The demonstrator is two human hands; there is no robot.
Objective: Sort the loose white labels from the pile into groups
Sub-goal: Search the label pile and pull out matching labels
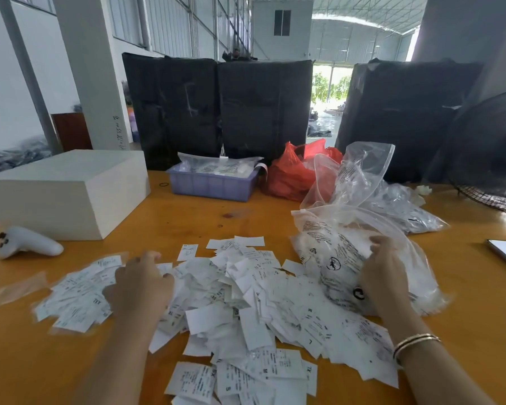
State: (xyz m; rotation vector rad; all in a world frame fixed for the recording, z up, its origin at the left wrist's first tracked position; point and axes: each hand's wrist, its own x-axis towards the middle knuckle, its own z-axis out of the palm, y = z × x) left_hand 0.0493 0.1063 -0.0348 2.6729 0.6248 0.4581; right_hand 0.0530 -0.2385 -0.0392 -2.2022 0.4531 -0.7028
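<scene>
While the left hand (142,283) rests open on the labels (246,311), the right hand (384,276) seemingly grips (view blurred) a plastic bag (333,252).

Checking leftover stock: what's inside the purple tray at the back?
The purple tray holds clear plastic bags of small white printed items; whatever lies beneath them is covered.

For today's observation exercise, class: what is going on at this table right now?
A person is sorting a pile of loose white labels spread over an orange table. The left hand rests on the labels at the pile's left side, beside a smaller bunch of labels. The right hand holds a clear printed plastic bag at the pile's right. No tidy groups show yet.
</scene>
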